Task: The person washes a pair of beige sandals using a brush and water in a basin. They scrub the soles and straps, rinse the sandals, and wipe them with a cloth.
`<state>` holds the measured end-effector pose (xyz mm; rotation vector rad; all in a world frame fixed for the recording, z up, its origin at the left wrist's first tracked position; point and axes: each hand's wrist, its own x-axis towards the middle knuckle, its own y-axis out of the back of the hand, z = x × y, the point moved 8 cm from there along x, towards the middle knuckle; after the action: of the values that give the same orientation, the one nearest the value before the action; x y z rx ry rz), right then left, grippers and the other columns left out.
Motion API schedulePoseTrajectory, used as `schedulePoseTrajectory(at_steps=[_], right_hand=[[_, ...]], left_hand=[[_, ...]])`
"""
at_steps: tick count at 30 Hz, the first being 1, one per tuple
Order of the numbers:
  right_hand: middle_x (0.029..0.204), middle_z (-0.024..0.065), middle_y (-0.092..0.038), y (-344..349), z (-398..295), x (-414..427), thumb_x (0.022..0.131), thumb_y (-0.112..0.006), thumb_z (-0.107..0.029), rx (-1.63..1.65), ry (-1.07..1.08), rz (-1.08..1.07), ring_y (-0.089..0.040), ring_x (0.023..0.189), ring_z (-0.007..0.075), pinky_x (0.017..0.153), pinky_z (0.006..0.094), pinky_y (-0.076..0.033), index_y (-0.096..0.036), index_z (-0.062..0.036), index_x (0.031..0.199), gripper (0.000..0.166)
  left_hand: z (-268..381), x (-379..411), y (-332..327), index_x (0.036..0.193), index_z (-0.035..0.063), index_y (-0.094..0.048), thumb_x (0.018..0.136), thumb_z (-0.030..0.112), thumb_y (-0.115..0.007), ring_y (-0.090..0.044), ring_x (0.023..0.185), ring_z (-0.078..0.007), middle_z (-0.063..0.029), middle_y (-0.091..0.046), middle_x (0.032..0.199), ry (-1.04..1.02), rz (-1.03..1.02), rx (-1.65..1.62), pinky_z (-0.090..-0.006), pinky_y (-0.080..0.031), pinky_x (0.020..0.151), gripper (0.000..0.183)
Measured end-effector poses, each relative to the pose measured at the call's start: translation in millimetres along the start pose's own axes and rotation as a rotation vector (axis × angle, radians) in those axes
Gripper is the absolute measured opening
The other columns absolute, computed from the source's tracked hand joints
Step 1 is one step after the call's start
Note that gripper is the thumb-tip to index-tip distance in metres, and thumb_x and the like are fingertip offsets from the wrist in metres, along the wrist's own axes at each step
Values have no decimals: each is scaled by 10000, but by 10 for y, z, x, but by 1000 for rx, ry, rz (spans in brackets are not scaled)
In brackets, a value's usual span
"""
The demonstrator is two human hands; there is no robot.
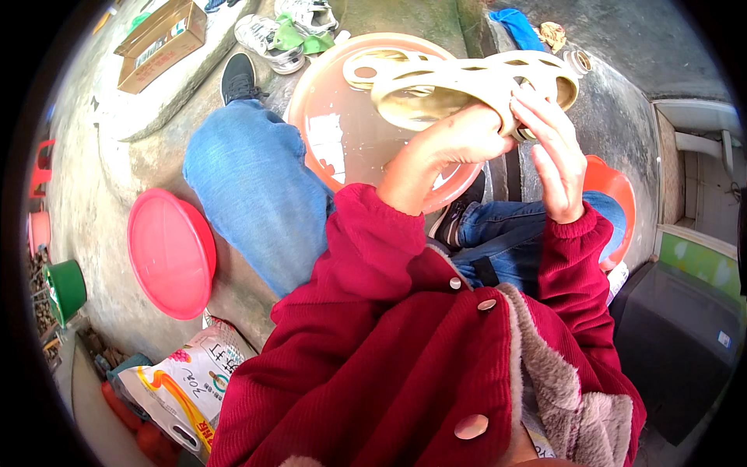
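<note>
A cream moulded plastic frame piece (435,82) with oval cut-outs and a round socket at its right end is held up over a peach plastic basin (300,125). My left hand (467,137) grips the lower edge of the frame near its middle. Against its right part lie the fingers of my right hand (554,149), extended, with the thumb apart; whether they grip it is unclear. Cloudy water (373,137) fills the basin and reflects light. Another cream plastic piece (365,73) rests in the basin, partly hidden behind the held one.
Left of my leg stands a red plastic basin (166,254); an orange basin (627,192) stands on the right. Sneakers (265,44) and a cardboard box (163,49) lie beyond. A printed sack (187,379) is at lower left, a dark bin-like container (671,344) at lower right.
</note>
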<state>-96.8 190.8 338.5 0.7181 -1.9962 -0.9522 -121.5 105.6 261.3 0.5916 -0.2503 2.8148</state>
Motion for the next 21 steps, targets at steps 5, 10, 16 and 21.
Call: schedulePoseTrajectory(at_steps=[5, 10, 16, 21], right_hand=[[1220, 165, -600, -165, -188, 166, 830, -601, -172, -200, 136, -104, -556, 1164, 332, 1016, 440, -401, -615, -11, 1204, 407], [1170, 151, -624, -118, -201, 160, 821, -628, -155, -260, 210, -72, -590, 1103, 320, 989, 435, -422, -635, -21, 1173, 376], [967, 129, -652, 66, -133, 114, 770, -667, -56, -194, 123, 97, -620, 949, 306, 880, 398, -453, -664, -7, 945, 181], [864, 107, -619, 27, -119, 196, 734, -721, -74, -165, 123, 123, -587, 816, 289, 773, 377, -457, -623, -24, 825, 143]], left_hand=[[-28, -101, -78, 1138, -12, -575, 748, 72, -656, -595, 1029, -283, -208, -603, 1089, -72, 68, 62, -379, -481, 869, 408], [-40, -100, -75, 1134, -7, -586, 788, 71, -608, -591, 1065, -331, -223, -609, 1110, -77, 35, 328, -406, -480, 886, 355], [-173, -58, -97, 1079, -24, -586, 801, 43, -546, -600, 1032, -363, -223, -634, 1030, -18, 30, 500, -406, -483, 835, 289], [29, -131, -123, 1075, -17, -582, 820, 86, -558, -613, 970, -373, -226, -629, 1028, -235, 119, 446, -415, -491, 803, 276]])
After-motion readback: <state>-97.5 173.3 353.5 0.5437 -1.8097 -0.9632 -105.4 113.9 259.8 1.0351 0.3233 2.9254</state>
